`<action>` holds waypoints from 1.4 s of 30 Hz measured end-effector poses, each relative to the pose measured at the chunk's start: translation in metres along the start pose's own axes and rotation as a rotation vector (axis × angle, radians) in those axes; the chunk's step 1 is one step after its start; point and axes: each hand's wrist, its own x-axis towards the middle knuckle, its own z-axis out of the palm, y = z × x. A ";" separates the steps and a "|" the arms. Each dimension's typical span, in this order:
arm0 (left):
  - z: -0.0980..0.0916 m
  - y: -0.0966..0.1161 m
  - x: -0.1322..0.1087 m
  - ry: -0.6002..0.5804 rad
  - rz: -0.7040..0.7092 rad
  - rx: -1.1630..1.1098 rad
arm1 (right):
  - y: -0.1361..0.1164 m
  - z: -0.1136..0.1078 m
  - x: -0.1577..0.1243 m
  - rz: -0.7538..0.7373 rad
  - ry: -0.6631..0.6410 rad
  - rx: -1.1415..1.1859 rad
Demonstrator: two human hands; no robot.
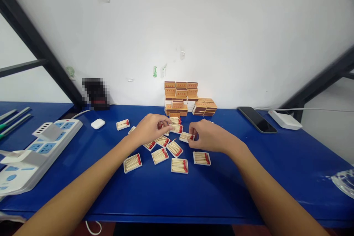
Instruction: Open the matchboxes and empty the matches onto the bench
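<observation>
My right hand (207,135) pinches the right end of a small white matchbox tray (186,136) of red-tipped matches. Beside it, the curled fingers of my left hand (153,128) reach in at the left end of another filled tray (176,128); whether they grip anything is hidden. More trays of matches lie around and in front of both hands, such as one at the front (179,166), one at the left (132,163) and one at the right (201,158). Some trays are partly covered by my left hand and forearm.
Orange matchboxes (181,92) are stacked against the wall, with a lower stack (204,107) to their right. A phone (256,119) and a white device (284,120) lie at the right. A white earbud case (98,123) and a power strip (41,151) are at the left.
</observation>
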 end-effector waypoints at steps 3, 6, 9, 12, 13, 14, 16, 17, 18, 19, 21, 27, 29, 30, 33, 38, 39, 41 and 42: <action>0.010 0.003 0.011 -0.048 0.062 0.056 | 0.009 0.002 0.005 0.004 -0.026 0.107; 0.016 0.004 0.017 -0.061 0.126 0.169 | 0.026 0.001 0.007 -0.008 -0.031 0.233; 0.019 0.005 0.016 -0.090 0.119 0.265 | 0.044 -0.001 0.009 -0.030 0.041 0.239; 0.020 0.010 0.008 -0.140 0.123 0.289 | 0.057 0.000 0.013 -0.039 0.120 0.173; 0.020 0.012 0.005 -0.147 0.131 0.291 | 0.061 0.001 0.015 -0.040 0.135 0.148; 0.020 0.015 0.003 -0.148 0.141 0.293 | 0.063 0.003 0.018 -0.041 0.145 0.125; 0.020 0.020 0.002 -0.149 0.163 0.294 | 0.067 0.007 0.024 -0.053 0.167 0.076; 0.020 0.022 0.005 -0.140 0.173 0.290 | 0.069 0.009 0.027 -0.064 0.181 0.052; 0.019 0.023 0.009 -0.121 0.180 0.282 | 0.070 0.010 0.031 -0.076 0.194 0.029; 0.019 0.023 0.015 -0.092 0.178 0.271 | 0.071 0.012 0.034 -0.088 0.205 0.006; 0.019 0.022 0.032 -0.027 0.120 0.260 | 0.073 0.015 0.040 -0.110 0.226 -0.044; 0.038 0.015 0.079 0.052 -0.149 0.330 | 0.075 0.028 0.046 -0.131 0.324 -0.203; 0.047 0.014 0.083 0.060 -0.176 0.339 | 0.073 0.032 0.046 -0.140 0.318 -0.248; 0.051 0.014 0.084 0.062 -0.190 0.342 | 0.071 0.033 0.045 -0.145 0.312 -0.265; 0.056 0.014 0.081 0.049 -0.214 0.342 | 0.067 0.035 0.044 -0.157 0.303 -0.296; 0.052 0.011 0.075 0.027 -0.199 0.340 | 0.072 0.033 0.041 -0.119 0.297 -0.221; 0.050 0.011 0.074 0.028 -0.197 0.343 | 0.074 0.033 0.041 -0.115 0.289 -0.191; 0.046 0.012 0.072 0.023 -0.191 0.348 | 0.077 0.032 0.039 -0.109 0.278 -0.147; 0.045 0.013 0.071 0.018 -0.187 0.351 | 0.078 0.031 0.039 -0.102 0.278 -0.135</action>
